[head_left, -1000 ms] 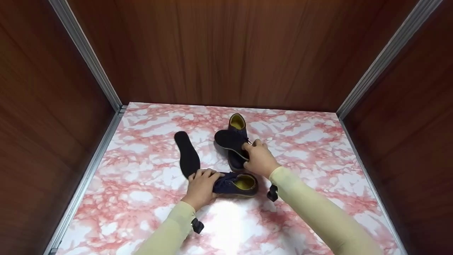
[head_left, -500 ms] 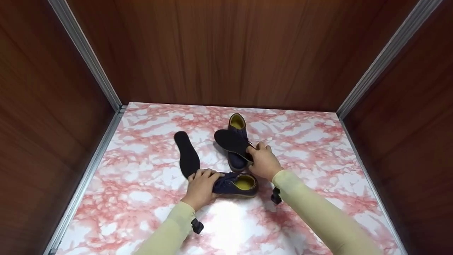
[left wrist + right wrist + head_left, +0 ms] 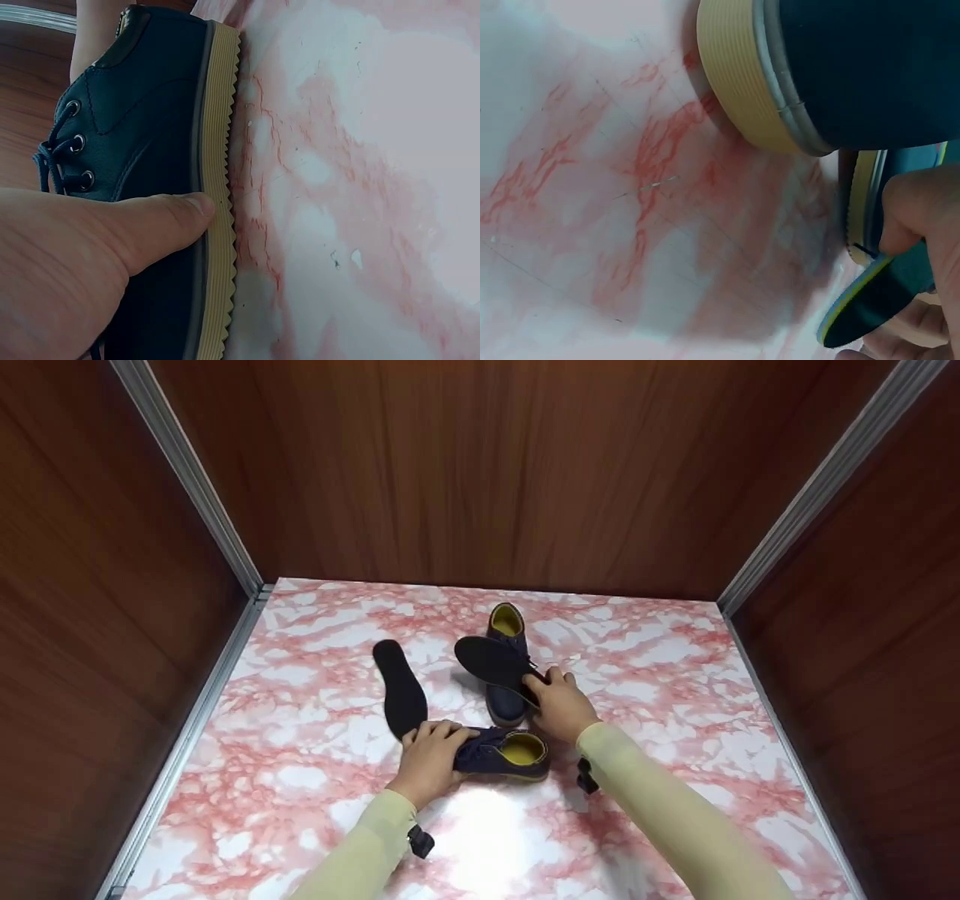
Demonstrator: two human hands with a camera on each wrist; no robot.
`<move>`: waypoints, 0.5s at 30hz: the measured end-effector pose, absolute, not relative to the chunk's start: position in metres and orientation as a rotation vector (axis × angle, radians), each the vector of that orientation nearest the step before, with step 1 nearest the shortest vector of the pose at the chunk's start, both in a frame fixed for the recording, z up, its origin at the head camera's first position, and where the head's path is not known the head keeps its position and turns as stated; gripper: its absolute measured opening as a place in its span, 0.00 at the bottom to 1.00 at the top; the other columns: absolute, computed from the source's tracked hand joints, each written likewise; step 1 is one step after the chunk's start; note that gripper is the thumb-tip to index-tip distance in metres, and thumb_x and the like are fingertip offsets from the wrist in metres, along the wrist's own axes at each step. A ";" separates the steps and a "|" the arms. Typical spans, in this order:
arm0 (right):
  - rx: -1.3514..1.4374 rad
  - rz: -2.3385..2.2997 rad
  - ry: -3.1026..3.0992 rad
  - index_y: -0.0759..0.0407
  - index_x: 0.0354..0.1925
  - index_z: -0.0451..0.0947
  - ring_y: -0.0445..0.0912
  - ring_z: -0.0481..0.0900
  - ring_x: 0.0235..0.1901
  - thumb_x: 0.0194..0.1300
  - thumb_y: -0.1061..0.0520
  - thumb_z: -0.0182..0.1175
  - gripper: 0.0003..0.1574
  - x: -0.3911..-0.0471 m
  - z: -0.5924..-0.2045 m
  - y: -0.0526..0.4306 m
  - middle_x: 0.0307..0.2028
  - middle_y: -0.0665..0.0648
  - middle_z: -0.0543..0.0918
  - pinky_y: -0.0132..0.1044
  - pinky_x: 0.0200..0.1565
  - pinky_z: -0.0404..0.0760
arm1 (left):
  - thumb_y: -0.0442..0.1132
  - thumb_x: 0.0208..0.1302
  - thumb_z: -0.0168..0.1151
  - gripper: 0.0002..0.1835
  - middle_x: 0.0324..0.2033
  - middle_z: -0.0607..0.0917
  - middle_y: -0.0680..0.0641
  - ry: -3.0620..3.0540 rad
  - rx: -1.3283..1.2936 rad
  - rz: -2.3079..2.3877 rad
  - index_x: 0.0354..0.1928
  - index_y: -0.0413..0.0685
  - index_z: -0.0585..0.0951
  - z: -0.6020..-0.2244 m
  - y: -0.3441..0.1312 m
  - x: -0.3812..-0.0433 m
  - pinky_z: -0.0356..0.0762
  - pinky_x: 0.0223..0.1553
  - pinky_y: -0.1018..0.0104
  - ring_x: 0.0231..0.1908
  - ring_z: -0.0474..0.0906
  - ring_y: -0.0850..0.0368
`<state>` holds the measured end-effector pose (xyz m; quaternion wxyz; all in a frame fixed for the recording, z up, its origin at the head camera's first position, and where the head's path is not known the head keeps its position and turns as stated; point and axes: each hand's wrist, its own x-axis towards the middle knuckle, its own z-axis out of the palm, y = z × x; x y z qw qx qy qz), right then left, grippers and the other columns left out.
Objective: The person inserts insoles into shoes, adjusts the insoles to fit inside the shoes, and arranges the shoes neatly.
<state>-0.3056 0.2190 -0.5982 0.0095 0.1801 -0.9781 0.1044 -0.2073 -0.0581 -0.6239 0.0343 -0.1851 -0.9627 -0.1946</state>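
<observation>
Lying sideways nearest the person is a dark blue lace-up shoe [image 3: 491, 757] with a yellow lining. The left hand [image 3: 431, 757] grips its toe end. In the left wrist view the thumb lies over the shoe's side [image 3: 157, 105], its tip on the ridged tan sole [image 3: 217, 142]. The right hand [image 3: 561, 705] pinches one end of a black insole [image 3: 491, 661], whose other end points left over the second shoe [image 3: 506, 706]. In the right wrist view, the thumb and fingers hold the insole [image 3: 870, 307] beyond the near shoe's heel [image 3: 862, 75].
A second black insole [image 3: 403, 690] lies flat on the left, its near end beside the left hand. Red-and-white marbled board [image 3: 300, 780] covers the surface. Wood-grain panels [image 3: 480, 472] with metal edge strips [image 3: 202, 502] enclose the back and sides.
The right hand has shifted slightly right and toward the person, and the insole in it has tilted. The left hand has stayed on the near shoe.
</observation>
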 end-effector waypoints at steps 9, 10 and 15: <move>0.518 0.357 -3.080 0.54 0.67 0.78 0.68 0.76 0.59 0.73 0.41 0.71 0.33 -0.311 -0.594 0.207 0.66 0.70 0.75 0.63 0.54 0.88 | 0.48 0.58 0.85 0.36 0.66 0.83 0.51 -2.985 -0.567 -0.590 0.69 0.68 0.83 -0.623 -0.059 -0.207 0.72 0.66 0.29 0.67 0.76 0.40; 0.508 0.367 -3.078 0.56 0.66 0.78 0.68 0.76 0.60 0.73 0.39 0.72 0.34 -0.313 -0.593 0.204 0.67 0.70 0.75 0.62 0.55 0.88 | 0.48 0.58 0.85 0.36 0.66 0.83 0.51 -2.985 -0.567 -0.587 0.69 0.68 0.83 -0.623 -0.059 -0.207 0.72 0.66 0.30 0.67 0.76 0.40; 0.437 0.427 -3.059 0.63 0.67 0.75 0.68 0.78 0.59 0.64 0.35 0.79 0.49 -0.322 -0.586 0.188 0.64 0.71 0.77 0.60 0.59 0.86 | 0.48 0.58 0.84 0.36 0.66 0.83 0.51 -2.979 -0.572 -0.577 0.69 0.68 0.82 -0.624 -0.059 -0.208 0.72 0.66 0.30 0.67 0.76 0.40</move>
